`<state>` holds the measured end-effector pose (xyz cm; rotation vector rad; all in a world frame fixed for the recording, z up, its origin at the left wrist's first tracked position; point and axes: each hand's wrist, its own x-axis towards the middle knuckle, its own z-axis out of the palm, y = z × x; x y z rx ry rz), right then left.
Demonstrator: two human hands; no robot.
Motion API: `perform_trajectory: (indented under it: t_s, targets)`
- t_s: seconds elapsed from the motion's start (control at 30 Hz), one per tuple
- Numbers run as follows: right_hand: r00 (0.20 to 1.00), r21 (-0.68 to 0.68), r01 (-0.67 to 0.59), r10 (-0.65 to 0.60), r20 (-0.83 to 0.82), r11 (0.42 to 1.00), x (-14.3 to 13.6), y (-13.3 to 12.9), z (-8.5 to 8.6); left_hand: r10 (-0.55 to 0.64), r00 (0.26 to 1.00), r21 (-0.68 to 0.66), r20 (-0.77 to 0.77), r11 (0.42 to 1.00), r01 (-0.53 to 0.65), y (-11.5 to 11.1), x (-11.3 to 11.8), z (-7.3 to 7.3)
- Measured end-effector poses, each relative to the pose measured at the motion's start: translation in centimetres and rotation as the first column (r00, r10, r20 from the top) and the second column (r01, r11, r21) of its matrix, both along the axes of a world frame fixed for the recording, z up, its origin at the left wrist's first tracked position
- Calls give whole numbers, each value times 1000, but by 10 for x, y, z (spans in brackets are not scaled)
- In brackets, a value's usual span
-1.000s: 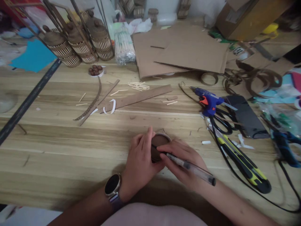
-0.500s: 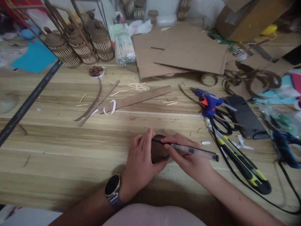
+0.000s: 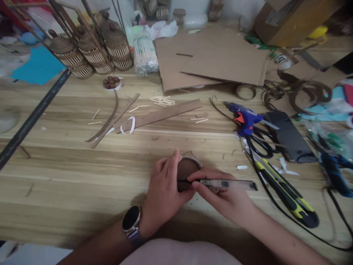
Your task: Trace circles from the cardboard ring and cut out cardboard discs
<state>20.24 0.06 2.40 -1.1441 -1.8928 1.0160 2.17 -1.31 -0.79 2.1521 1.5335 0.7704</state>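
Note:
Close in front of me on the table lies a round brown cardboard piece with a raised pale rim [image 3: 189,167]. My left hand [image 3: 167,182] curls around its left side, thumb along the near edge. A clear-barrelled pen [image 3: 227,184] is pinched in my right hand [image 3: 220,187], its dark tip end pointing left over the inside of the round piece. The tip itself is partly hidden by my left fingers. My right hand rests against the right side of the round piece.
To the right are a blue glue gun [image 3: 242,117], a yellow-black utility knife [image 3: 286,191] and a phone [image 3: 289,136]. Ahead lie a cardboard strip [image 3: 168,116], matchsticks [image 3: 162,100] and cardboard sheets [image 3: 212,62]. Cardboard lanterns [image 3: 118,46] stand at the back left.
The pen and my right hand's fingertips have shifted slightly toward me, from the far part of the round piece to its nearer part. My left hand has stayed nearly still.

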Motion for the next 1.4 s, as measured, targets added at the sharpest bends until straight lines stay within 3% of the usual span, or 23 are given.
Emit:
perform_trajectory:
  t_s: [0.23, 0.37, 0.57, 0.8, 1.13, 1.27, 1.4]
  targets:
    - [999, -202, -14, 22, 38, 979, 5, 14, 11, 0, 1000, 8, 3, 1000, 0, 1, 1, 0]
    - [1000, -251, 11, -5, 27, 968, 2, 18, 14, -7, 1000, -31, -7, 999, 7, 0, 0, 2]
    - [998, -226, -57, 65, 28, 973, -2, 18, 12, -4, 1000, -22, 0, 1000, 4, 0, 0, 1]
    - [971, -357, -141, 200, 132, 923, 4, 34, 20, -11, 1000, -62, -14, 998, 10, 0, 0, 3]
    - [815, -365, -298, 434, 384, 882, 4, 78, 43, 0, 1000, -122, -6, 993, -1, 0, 0, 6]
    - [720, -231, -260, 348, 601, 937, 3, 88, 54, 8, 1000, -144, -1, 990, -8, 0, 0, 7]
    - [731, -195, -251, 318, 604, 948, -1, 85, 57, 7, 1000, -146, 4, 989, -6, 0, 0, 5]
